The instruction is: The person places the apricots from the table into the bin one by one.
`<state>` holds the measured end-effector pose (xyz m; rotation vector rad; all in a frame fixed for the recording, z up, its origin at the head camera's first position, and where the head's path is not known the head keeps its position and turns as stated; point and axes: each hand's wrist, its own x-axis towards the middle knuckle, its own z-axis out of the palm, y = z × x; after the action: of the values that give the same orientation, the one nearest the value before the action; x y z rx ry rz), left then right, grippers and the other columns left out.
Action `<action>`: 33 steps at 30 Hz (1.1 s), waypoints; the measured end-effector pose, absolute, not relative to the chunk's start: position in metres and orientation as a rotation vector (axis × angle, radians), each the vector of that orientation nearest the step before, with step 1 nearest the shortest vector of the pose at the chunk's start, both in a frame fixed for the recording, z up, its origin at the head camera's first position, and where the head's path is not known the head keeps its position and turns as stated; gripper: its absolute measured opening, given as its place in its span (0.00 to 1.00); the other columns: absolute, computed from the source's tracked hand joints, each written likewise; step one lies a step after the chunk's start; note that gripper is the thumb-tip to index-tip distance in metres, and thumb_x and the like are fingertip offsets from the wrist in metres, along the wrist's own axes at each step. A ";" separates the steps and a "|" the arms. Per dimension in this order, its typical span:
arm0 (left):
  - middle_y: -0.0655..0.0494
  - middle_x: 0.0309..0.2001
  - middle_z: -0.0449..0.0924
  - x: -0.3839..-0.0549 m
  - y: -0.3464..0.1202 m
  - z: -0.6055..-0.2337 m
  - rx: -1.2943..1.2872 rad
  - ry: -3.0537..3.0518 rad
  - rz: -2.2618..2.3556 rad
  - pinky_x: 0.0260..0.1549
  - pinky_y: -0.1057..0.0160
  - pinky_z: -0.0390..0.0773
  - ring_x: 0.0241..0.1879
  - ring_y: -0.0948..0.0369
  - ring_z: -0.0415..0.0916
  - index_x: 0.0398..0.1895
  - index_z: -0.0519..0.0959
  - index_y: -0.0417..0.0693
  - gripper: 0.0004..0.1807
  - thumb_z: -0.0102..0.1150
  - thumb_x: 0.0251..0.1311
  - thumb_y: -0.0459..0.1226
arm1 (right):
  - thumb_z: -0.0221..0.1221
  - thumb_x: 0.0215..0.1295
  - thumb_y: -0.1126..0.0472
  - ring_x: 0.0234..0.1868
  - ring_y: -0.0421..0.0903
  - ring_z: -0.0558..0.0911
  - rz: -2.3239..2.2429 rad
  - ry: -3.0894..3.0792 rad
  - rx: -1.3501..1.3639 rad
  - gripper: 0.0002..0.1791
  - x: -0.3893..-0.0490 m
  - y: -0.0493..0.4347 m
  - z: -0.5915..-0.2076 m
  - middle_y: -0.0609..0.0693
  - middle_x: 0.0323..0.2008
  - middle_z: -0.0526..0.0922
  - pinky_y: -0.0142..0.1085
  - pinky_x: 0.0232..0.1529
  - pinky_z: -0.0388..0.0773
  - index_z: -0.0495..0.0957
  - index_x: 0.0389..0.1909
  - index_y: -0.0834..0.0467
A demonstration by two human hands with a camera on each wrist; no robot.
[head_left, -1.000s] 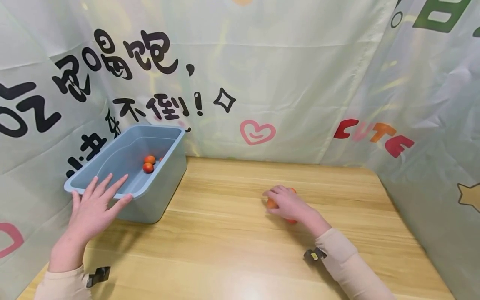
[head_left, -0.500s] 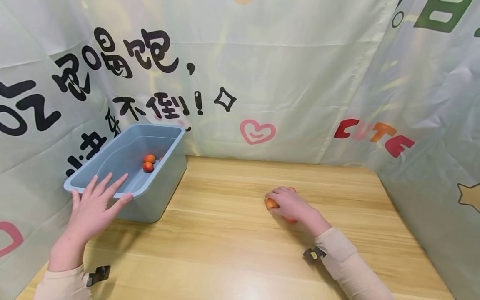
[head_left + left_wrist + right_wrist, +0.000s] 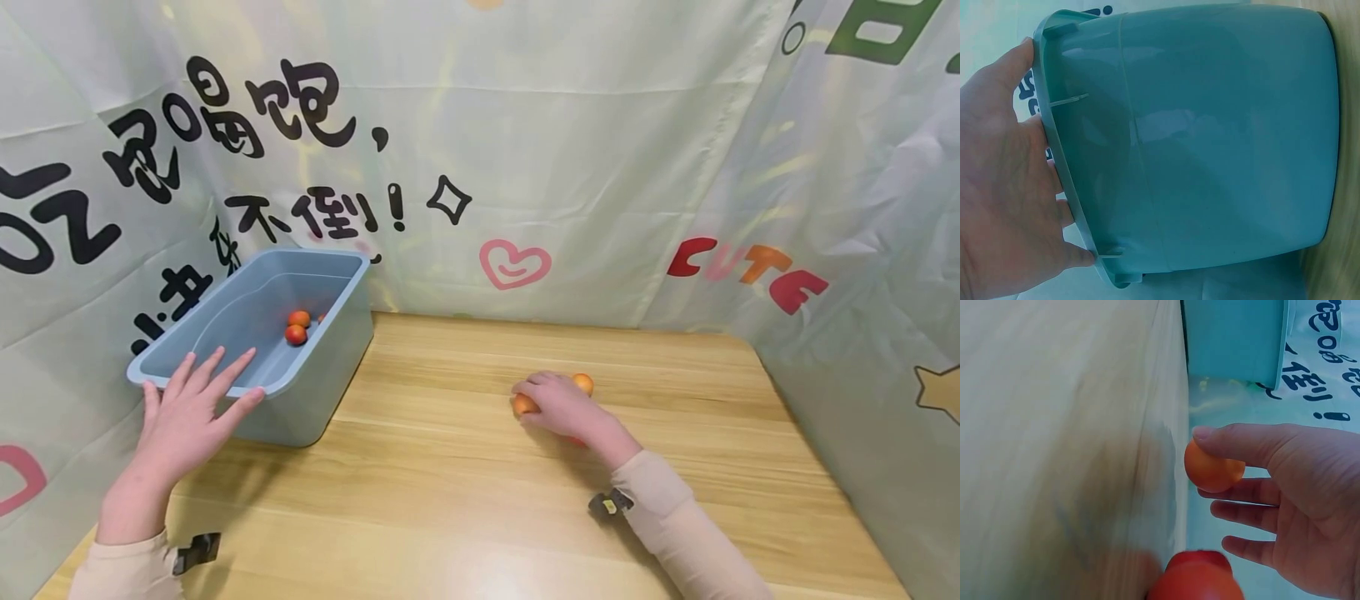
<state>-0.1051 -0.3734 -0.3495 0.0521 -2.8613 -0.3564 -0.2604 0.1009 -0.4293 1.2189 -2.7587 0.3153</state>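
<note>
My left hand lies with spread fingers across the near rim of a blue plastic bin. In the left wrist view the fingertips touch the rim of that bin. My right hand pinches a small round orange fruit between thumb and fingers, low over the table. The right wrist view shows the thumb on top of this fruit. Behind the hand sits another orange fruit. A red fruit peeks out from under the wrist, mostly hidden.
Inside the bin lie several orange-red fruits. The wooden table runs up to a printed cloth at the back and sides. Red fruits show close to the right wrist camera.
My right hand has shifted a little to the left with the orange fruit, uncovering the fruit behind it. The left hand and bin have stayed where they were.
</note>
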 end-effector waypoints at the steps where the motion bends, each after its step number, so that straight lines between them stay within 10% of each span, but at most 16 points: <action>1: 0.36 0.77 0.47 -0.105 -0.373 -0.350 0.052 -2.860 -0.357 0.58 0.23 0.15 0.77 0.36 0.28 0.77 0.50 0.69 0.35 0.44 0.69 0.59 | 0.67 0.58 0.54 0.55 0.56 0.80 0.315 -2.756 1.222 0.23 -0.260 0.099 -0.429 0.56 0.49 0.83 0.54 0.57 0.75 0.79 0.53 0.57; 33: 0.38 0.77 0.45 -0.105 -0.373 -0.350 0.040 -2.858 -0.355 0.57 0.22 0.16 0.77 0.37 0.26 0.77 0.50 0.69 0.35 0.44 0.70 0.58 | 0.63 0.63 0.53 0.49 0.47 0.77 0.336 -2.564 1.404 0.21 -0.264 0.005 -0.407 0.49 0.47 0.82 0.43 0.51 0.77 0.78 0.56 0.54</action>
<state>-0.1048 -0.3732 -0.3498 0.0399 -2.8576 -0.3546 -0.2637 0.0052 -0.4066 1.4039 -2.5639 0.3360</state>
